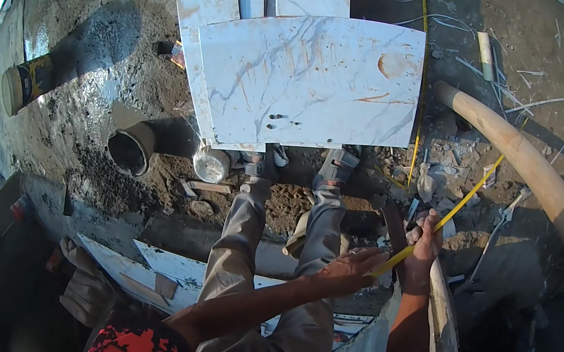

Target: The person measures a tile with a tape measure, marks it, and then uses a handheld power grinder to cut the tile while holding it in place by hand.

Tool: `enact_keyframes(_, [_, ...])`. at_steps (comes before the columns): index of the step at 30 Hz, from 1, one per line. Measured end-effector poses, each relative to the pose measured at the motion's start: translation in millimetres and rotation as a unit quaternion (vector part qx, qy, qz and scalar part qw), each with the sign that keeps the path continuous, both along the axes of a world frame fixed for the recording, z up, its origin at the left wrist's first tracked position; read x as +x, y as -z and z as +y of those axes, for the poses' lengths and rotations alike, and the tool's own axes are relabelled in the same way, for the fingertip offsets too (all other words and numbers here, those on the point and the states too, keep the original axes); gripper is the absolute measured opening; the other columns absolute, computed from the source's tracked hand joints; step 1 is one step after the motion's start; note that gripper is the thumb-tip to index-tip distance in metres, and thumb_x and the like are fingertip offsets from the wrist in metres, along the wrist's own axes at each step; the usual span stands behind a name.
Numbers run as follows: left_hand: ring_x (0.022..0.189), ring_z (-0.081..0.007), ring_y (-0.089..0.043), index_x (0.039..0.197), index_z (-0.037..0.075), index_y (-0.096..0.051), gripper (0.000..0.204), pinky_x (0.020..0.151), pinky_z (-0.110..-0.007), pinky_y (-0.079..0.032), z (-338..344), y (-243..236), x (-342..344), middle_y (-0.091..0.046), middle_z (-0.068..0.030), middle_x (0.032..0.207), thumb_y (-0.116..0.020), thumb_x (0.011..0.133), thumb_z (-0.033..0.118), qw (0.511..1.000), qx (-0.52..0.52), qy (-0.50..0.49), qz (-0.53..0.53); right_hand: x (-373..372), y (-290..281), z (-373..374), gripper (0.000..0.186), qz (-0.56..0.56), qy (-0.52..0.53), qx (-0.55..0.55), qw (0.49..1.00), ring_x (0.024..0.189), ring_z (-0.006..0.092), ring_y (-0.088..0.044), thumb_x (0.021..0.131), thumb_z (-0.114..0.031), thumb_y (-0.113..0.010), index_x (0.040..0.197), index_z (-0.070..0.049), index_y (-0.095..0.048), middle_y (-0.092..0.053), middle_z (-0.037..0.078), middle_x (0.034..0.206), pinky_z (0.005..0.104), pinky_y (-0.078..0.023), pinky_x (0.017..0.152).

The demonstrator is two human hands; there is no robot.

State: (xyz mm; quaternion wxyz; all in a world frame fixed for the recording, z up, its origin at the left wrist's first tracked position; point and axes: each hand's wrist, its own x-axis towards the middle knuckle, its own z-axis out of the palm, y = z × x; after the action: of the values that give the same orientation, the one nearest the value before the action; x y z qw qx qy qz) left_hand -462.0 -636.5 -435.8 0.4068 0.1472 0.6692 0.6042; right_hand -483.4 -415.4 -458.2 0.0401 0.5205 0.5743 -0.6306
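Note:
My right hand (423, 242) is closed on a yellow measuring tape (474, 191) at lower right. My left hand (357, 265) grips the same tape lower down, where it crosses in front of my body. The tape runs up and right past a long curved tan piece (520, 154), perhaps wood or pipe. A pale, narrow curved edge (436, 309) runs beside my right forearm. Stacked white marble-patterned tiles (315, 76), cut and stained, lie above my feet.
A dark bucket (129, 153), a white pot (211, 163) and a cylindrical can (23, 89) stand or lie on the muddy ground (60, 152). White strips (521, 105), rubble, a short tube (485, 57) and a second tape line (427, 21) lie around. Cut panels (153, 266) lie behind my legs.

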Motion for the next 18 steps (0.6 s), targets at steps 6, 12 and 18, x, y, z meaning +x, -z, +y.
enact_keyframes(6, [0.111,-0.027,-0.059,0.135,0.001,-0.045,0.048,0.093,-0.037,-0.046,-96.6,96.1,-17.9,-0.062,-0.0153,0.117,-0.055,0.096,0.028,0.966,-0.108,-0.154,-0.176,-65.0,19.5,232.7,0.037,-0.057,-0.088,0.365,0.925,0.07,0.0147,-0.049,0.092,-0.035,-0.063,0.115,-0.008,-0.054,-0.055,0.006,0.094,0.0294,-0.042,0.058])
enact_keyframes(12, [0.09,-0.0105,-0.051,0.124,0.009,-0.05,0.038,0.081,-0.031,-0.043,-245.8,199.3,-32.4,-0.055,-0.0007,0.103,-0.057,0.095,0.032,0.751,-0.138,-0.544,-0.348,-100.8,45.6,172.8,0.068,-0.149,-0.383,0.612,0.676,0.12,0.0299,-0.055,0.093,-0.049,-0.054,0.137,0.002,-0.042,-0.053,0.023,0.133,0.0386,-0.044,0.098])
enact_keyframes(18, [0.096,-0.0145,-0.053,0.123,-0.001,-0.052,0.041,0.086,-0.029,-0.042,-328.0,268.2,-56.2,-0.059,-0.0066,0.105,-0.056,0.097,0.031,0.743,-0.231,-0.608,-0.157,-83.7,121.6,-31.4,0.088,-0.18,-0.212,0.048,0.959,0.128,0.0324,-0.043,0.087,-0.052,-0.063,0.147,-0.001,-0.025,-0.036,0.021,0.145,0.0417,-0.045,0.097])
